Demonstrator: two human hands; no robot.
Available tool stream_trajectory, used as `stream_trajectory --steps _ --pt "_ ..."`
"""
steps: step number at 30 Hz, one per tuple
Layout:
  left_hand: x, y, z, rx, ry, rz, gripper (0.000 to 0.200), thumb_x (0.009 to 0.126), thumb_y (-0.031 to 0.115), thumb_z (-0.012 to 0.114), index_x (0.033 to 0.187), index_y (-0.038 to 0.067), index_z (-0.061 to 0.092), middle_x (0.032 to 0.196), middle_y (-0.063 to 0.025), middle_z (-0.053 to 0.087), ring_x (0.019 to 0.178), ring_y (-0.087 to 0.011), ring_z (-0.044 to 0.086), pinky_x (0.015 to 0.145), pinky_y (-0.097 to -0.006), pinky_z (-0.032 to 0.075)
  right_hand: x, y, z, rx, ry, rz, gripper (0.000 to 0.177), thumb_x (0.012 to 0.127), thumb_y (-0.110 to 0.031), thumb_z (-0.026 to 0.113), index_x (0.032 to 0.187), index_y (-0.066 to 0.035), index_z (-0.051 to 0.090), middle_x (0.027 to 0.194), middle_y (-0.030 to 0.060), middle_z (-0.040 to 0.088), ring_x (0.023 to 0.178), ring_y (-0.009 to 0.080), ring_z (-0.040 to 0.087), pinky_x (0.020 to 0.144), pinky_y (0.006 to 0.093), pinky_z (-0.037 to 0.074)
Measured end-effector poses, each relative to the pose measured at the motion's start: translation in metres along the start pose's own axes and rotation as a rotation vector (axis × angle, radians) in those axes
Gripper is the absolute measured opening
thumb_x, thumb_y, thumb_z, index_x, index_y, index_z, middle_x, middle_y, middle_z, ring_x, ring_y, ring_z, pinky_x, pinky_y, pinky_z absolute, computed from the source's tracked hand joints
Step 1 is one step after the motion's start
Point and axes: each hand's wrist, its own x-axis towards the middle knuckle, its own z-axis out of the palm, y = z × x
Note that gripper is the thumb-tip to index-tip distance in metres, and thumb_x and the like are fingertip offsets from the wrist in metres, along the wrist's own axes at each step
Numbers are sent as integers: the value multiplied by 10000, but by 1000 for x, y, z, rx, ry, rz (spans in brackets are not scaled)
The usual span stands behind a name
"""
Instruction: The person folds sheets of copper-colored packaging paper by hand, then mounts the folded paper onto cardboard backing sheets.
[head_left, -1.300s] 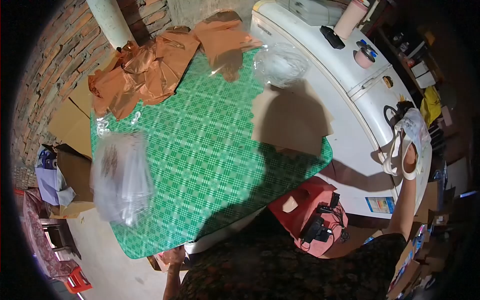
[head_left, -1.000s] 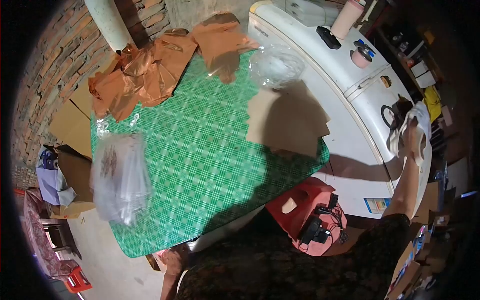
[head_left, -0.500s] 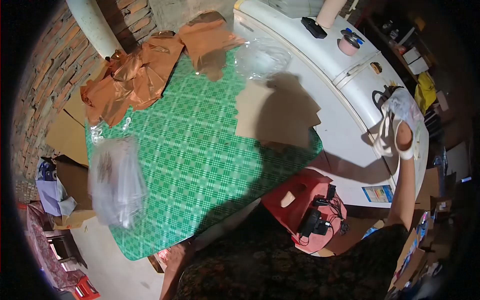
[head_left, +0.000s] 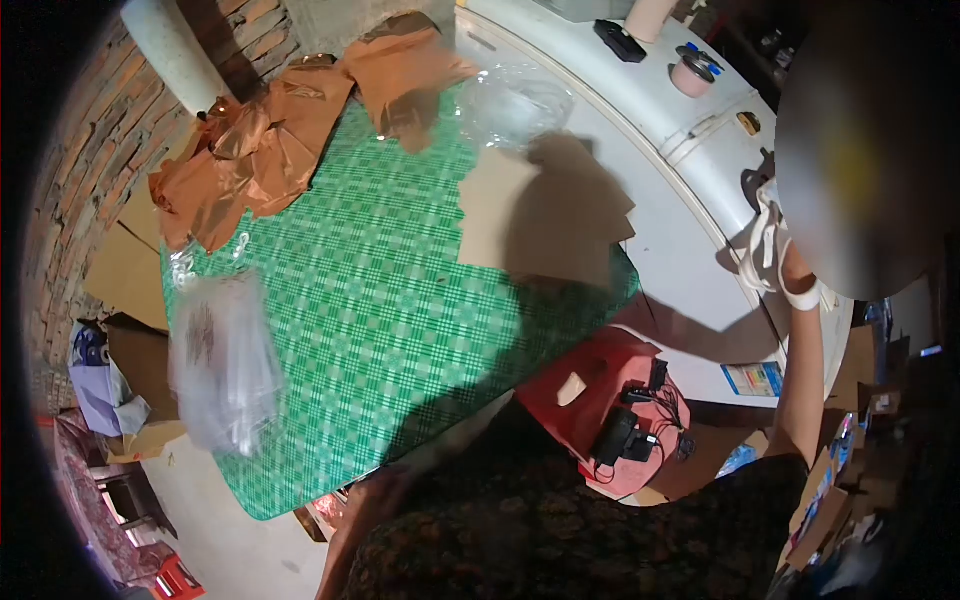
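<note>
My right hand (head_left: 797, 268) is at the far right beside the white appliance, with white straps (head_left: 765, 250) looped about the hand and wrist. Its fingers are hidden behind the straps and a large blurred, greyish see-through shape (head_left: 850, 190) close to the camera. Low at the near table edge is my left hand (head_left: 368, 497), in shadow, its fingers not distinguishable. Between them, a red bag (head_left: 555, 375) carries black power adapters with cables (head_left: 620, 435). On the green checked tablecloth (head_left: 370, 300) lie a stack of clear plastic bags (head_left: 228, 360) and brown cardboard (head_left: 490, 215).
Crumpled orange-brown plastic bags (head_left: 250, 160) and clear plastic wrap (head_left: 515, 105) lie at the back. The white appliance (head_left: 640, 210) borders the table's right side, bearing a pink round container (head_left: 692, 75) and a black object (head_left: 620, 42). An open cardboard box (head_left: 145, 375) stands left.
A blurred see-through shape now covers the upper right, where the plastic by my right hand and a yellow bag showed clearly. The view has shifted slightly; my left hand stays at the table edge.
</note>
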Motion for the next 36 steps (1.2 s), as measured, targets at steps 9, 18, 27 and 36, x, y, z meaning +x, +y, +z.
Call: stream_trajectory --steps 9,18,27,36 --pt "158 217 -104 -202 -123 519 406 936 175 708 1307 34 624 1250 -179 676 1115 -324 678 931 -435 567 -10 -8 -4 -80 -54 9 483 973 -231 563 1413 -34 527 1351 208 592 1279 350 544 1093 449 407" --pt "419 397 50 -138 157 1361 649 1010 277 598 1556 41 339 1556 -209 417 1430 -370 425 1175 -481 356 -7 -39 -22 61 60 -108 523 932 -203 629 1420 -41 528 1360 206 582 1293 368 528 1112 461 392" --pt "481 449 117 -49 -169 1070 525 1081 448 279 1382 102 535 1373 -87 605 1283 -218 557 1080 -436 353 -14 -31 -14 218 28 -67 448 940 -133 621 1373 -41 554 1351 190 585 1271 356 532 1085 454 401" --pt "472 449 123 134 -58 1042 399 1041 367 392 1251 146 649 1226 -60 689 1210 -196 590 1049 -420 330 -53 -28 -39 127 -228 -12 454 947 -105 594 1392 -31 539 1358 200 585 1287 359 533 1090 439 407"
